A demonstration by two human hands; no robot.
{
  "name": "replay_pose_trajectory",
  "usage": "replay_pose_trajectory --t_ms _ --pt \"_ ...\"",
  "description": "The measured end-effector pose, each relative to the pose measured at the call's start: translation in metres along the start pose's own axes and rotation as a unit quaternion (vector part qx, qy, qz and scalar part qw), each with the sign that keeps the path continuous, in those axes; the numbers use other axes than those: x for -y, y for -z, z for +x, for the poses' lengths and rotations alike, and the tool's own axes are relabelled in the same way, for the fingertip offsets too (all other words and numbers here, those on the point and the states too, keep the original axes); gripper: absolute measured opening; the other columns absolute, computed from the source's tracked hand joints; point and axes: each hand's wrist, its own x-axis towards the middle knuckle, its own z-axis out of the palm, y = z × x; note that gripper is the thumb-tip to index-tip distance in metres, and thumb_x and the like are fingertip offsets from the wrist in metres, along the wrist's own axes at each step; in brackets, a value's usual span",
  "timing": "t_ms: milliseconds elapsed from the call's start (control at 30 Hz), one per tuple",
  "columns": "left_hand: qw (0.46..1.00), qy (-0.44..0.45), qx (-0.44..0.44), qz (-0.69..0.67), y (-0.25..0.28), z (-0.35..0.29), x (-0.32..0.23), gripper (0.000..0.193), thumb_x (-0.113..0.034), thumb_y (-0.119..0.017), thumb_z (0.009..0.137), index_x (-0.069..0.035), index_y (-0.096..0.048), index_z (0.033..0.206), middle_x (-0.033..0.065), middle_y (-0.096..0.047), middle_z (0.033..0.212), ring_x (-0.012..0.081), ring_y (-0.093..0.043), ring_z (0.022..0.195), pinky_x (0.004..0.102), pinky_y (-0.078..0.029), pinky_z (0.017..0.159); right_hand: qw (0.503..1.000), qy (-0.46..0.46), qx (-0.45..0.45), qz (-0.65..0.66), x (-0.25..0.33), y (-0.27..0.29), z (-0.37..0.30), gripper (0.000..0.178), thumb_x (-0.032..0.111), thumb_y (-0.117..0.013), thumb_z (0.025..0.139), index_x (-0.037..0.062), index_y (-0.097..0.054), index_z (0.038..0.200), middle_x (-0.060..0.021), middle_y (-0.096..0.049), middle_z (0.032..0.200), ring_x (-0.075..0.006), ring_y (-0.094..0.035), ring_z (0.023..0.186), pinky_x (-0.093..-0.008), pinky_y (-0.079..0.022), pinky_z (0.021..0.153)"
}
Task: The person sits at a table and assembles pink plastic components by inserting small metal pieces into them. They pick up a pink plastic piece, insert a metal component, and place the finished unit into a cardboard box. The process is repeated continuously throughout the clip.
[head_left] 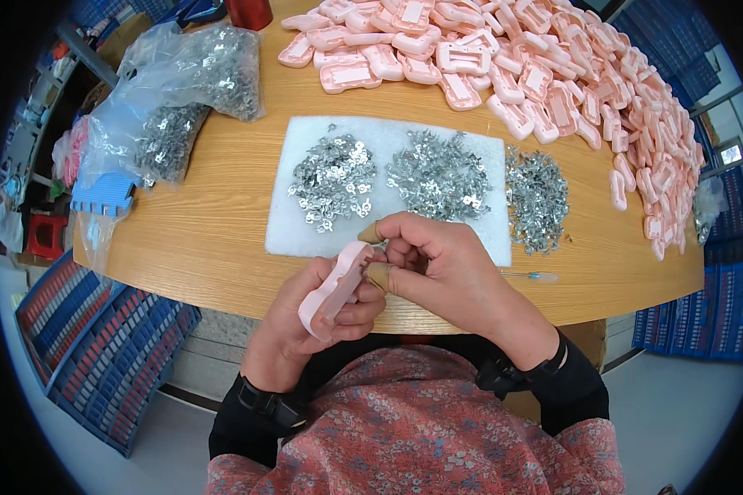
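Near the centre of the frame, just above the lower edge of the tabletop (198,223), I watch two bare hands meet over a pale pink, hollow plastic shell with rounded ends (328,299). The left hand (285,318) cradles it, fingers curled round the far side, tilting it so the recessed face turns toward the right; I judge this grip leaves the hollow within reach of the other hand. The right hand (458,268) brings a bent forefinger and thumb, both wearing tan finger covers (377,275), to the shell's upper end. Whether they pinch a small part there I cannot tell; the covers probably protect the skin from thin metal edges.

Above the hands, I see a white foam sheet (301,239) bearing two heaps of small silvery metal clips (334,181), likely spread there so each piece is easy to pick up. A third heap of smaller-looking metal pieces (538,202) lies just right of the sheet, with a slim, pale blue tool (541,276) below it. Similar pink shells (534,81) crowd the upper right, seemingly kept clear of the working spot. Clear plastic bags of metal pieces (219,70) sit at upper left, apparently as stock. I find no brand, label or legible writing on any of these.
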Motion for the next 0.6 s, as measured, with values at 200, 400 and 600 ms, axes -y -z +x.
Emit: replay_pose_trajectory --t_ms 200,400,600 --pt "0.999 0.032 -0.025 -0.004 -0.002 0.003 -0.002 0.028 -0.019 -0.040 0.098 -0.010 -0.057 0.118 -0.0018 -0.037 0.075 0.0075 -0.034 0.057 0.0193 -0.028 0.043 0.999 -0.027 0.009 -0.026 -0.003 0.007 0.003 0.014 0.005 -0.068 0.087 0.0008 -0.067 0.100 0.0041 -0.054 0.068 -0.0022 -0.047 0.065 -0.0217 -0.042 0.058" --pt "0.998 0.030 0.014 -0.047 0.007 0.002 0.002 0.028 -0.019 -0.039 0.097 -0.010 -0.056 0.117 0.0014 -0.039 0.082 0.0081 -0.035 0.059 0.0191 -0.030 0.044 0.998 -0.064 0.020 0.021 -0.001 0.011 0.000 0.015 0.006 -0.068 0.088 0.0008 -0.068 0.102 0.0043 -0.055 0.069 -0.0019 -0.047 0.066 -0.0217 -0.041 0.058" --pt "0.996 0.068 0.026 -0.047 0.000 0.006 0.003 0.032 -0.020 -0.036 0.098 -0.003 -0.052 0.120 0.0045 -0.043 0.087 0.0082 -0.037 0.060 0.0194 -0.031 0.045 0.998 -0.046 0.047 -0.003 -0.003 0.016 -0.001 0.020 0.008 -0.070 0.087 0.0016 -0.070 0.107 0.0020 -0.058 0.071 -0.0038 -0.050 0.066 -0.0219 -0.042 0.059"
